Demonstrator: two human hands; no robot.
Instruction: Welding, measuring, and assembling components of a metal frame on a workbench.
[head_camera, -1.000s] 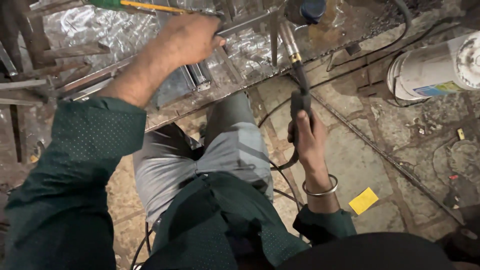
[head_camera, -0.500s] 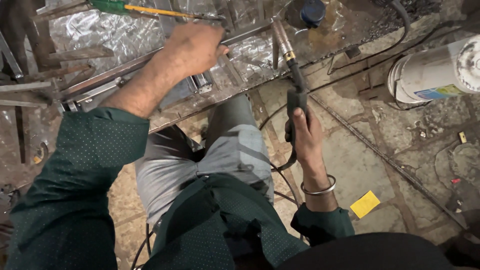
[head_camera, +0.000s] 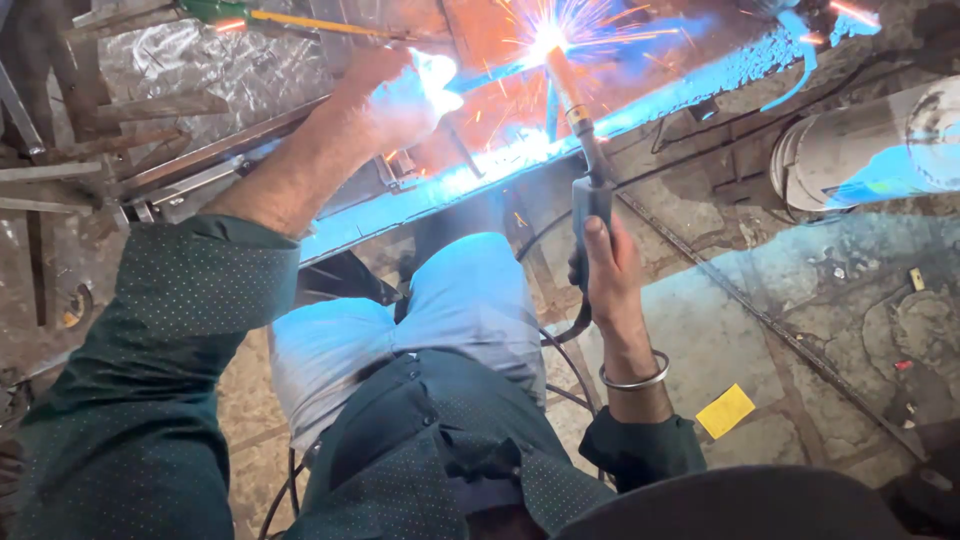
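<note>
At the top of the view, over the stone floor (head_camera: 800, 330): a bright white arc with orange sparks (head_camera: 545, 35) at the tip of a welding torch (head_camera: 585, 150), blue glare spilling along a long metal bar frame (head_camera: 240, 150) running from the left edge up toward the right.

Right hand (head_camera: 605, 270) wrapped tight round the torch's dark handle, thumb laid up the grip, a metal bangle (head_camera: 632, 378) at the wrist, a black cable (head_camera: 565, 335) curling out below the fist. Torch tilted up and slightly left, nozzle touching the bright spot on the frame.

Left hand (head_camera: 400, 95) out past the knee, pressed against the frame just left of the arc, washed out by the glare; fingers curled, though whether clamped round the metal or only leaning on it cannot be told.

Below, pale grey trousers (head_camera: 440, 310) and dark green dotted sleeves (head_camera: 150, 380). Near the right forearm, on the floor, a small yellow card (head_camera: 725, 410). Well to the right, a white cylinder (head_camera: 870, 150) lying on its side. Top left, crumpled clear plastic sheet (head_camera: 170, 60) and a yellow-shafted, green-handled tool (head_camera: 290, 18).
</note>
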